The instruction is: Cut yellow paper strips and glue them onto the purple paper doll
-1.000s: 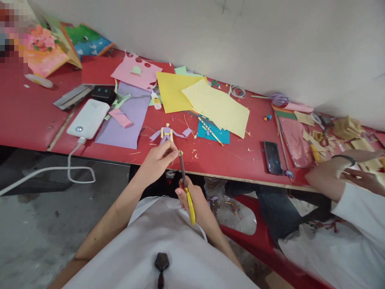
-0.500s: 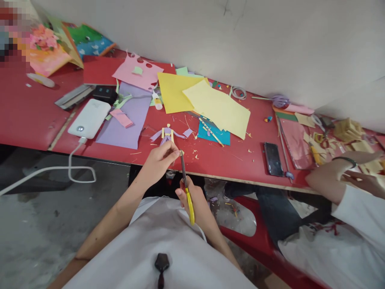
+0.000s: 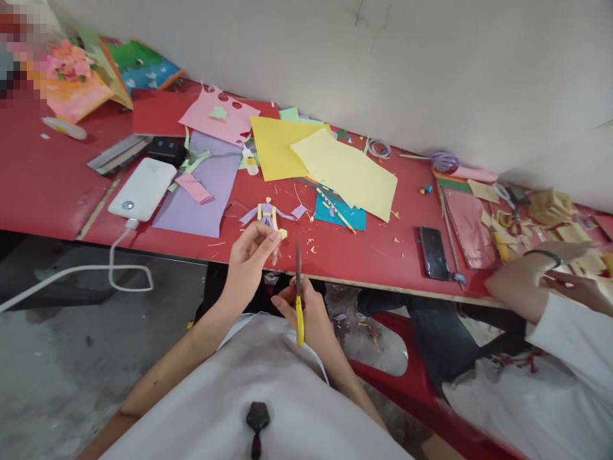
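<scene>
Head view: left hand (image 3: 253,252) pinches yellow paper bit (image 3: 283,234); right hand (image 3: 311,308) grips scissors (image 3: 299,316), apart from it. Trimming, seemingly; any snip calls for bringing scissors to edge.

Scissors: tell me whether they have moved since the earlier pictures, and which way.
Yes. Against the phone, the scissors have turned: their blades swung right, toward it, and their handle shifted slightly left.

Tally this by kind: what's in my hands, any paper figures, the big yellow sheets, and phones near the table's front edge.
Scissors, in right hand: 1
Yellow scrap, in left hand: 1
Paper figure: 1
Bright sheet and pale sheet: 2
Phone: 1
Total: 6
</scene>
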The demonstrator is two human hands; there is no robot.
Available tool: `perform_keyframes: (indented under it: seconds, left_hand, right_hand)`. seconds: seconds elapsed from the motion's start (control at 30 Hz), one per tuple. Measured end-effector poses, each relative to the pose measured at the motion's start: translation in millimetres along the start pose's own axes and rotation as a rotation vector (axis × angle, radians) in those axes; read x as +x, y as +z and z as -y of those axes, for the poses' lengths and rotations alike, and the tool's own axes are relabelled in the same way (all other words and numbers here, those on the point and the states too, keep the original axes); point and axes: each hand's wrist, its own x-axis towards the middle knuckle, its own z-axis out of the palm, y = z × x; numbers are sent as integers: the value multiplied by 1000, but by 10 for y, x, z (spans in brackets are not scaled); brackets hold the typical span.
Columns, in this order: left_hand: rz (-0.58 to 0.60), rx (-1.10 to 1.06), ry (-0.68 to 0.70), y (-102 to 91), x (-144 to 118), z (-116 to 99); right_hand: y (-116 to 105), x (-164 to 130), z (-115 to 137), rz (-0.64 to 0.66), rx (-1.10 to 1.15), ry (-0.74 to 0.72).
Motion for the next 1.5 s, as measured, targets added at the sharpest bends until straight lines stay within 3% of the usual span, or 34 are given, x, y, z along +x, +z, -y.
perform_keyframes:
  seconds: [0.13, 0.3, 0.43, 0.83, 1.07, 1.2, 1.33, 1.5]
  left_hand:
    - [23, 38, -23, 11, -29, 34]
    - [48, 64, -94, 61, -109, 88]
    - [72, 112, -73, 86, -138, 77]
    - [78, 422, 54, 62, -164, 38]
    - [196, 508, 164, 38, -114, -7]
    - [198, 392, 84, 30, -108, 3]
    - [113, 176, -53, 99, -175, 56]
    - [10, 48, -76, 218, -289, 102]
  right_hand:
    - [41, 70, 27, -180, 321, -25]
    - [-43, 213, 335, -408, 429, -287]
    - [-82, 313, 483, -423, 435, -344]
    - [-22, 326, 553, -514, 437, -371]
    - [-28, 329, 520, -480, 402, -342]
    - [-25, 321, 521, -467, 395, -341]
    - [-10, 313, 549, -489, 385, -338]
    - [6, 290, 577, -498, 424, -327]
